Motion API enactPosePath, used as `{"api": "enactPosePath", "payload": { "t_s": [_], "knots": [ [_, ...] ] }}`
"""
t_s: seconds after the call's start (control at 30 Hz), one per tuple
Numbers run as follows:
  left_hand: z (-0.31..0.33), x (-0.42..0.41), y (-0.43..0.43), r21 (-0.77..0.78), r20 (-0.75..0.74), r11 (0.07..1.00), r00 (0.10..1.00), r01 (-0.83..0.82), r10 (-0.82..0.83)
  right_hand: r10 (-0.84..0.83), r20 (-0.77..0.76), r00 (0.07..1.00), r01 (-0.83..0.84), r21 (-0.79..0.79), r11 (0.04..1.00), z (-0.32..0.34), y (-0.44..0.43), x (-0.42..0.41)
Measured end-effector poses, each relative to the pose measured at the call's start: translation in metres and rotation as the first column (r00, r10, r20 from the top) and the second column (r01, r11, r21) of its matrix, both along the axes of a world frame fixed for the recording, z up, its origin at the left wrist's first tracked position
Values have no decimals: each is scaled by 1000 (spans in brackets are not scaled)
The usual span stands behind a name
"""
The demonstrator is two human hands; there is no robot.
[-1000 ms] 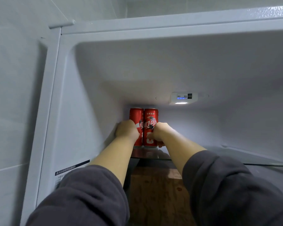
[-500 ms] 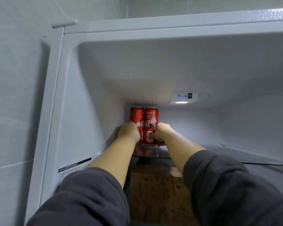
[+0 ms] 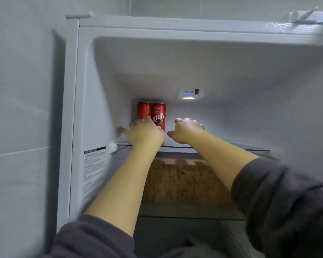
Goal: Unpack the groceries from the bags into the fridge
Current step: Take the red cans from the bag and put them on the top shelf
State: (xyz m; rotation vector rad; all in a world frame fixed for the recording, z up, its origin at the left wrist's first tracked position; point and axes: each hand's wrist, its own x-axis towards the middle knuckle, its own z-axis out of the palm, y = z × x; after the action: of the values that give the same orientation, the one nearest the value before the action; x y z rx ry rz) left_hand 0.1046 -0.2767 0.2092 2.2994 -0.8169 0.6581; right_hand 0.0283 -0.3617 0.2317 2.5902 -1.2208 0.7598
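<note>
**Two cans shelved, more presumably to come**

Two red cans [image 3: 158,114] stand upright, side by side, on the glass shelf [image 3: 247,147]. They are just beyond the left hand [image 3: 145,132], fingers spread, and left of the right hand [image 3: 186,130], fingers loosely spread and empty. No bags are visible, so the rest cannot be judged.

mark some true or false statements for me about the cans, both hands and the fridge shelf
1. Two red cans stand upright, side by side, on the glass shelf. True.
2. The right hand grips a can. False: it is open, apart from the cans on their right.
3. The cans sit at the shelf's right end. False: they are in the back left corner.
4. The fridge light is lit. True.
5. The left hand holds a bottle. False: its fingers are spread and hold nothing.
</note>
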Motion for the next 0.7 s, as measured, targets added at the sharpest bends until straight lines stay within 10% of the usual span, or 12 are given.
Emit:
{"api": "enactPosePath", "payload": {
  "t_s": [0.4, 0.7],
  "knots": [
    [-79, -118, 77, -198, 221, 922, 931, 334, -290, -240, -137, 961, 175, -371, 912, -60, 126, -165],
    [-155, -202, 106, -252, 271, 680, 725, 688, -633, -317, -62, 946, 231, -556, 799, -108, 179, -279]
  ]
}}
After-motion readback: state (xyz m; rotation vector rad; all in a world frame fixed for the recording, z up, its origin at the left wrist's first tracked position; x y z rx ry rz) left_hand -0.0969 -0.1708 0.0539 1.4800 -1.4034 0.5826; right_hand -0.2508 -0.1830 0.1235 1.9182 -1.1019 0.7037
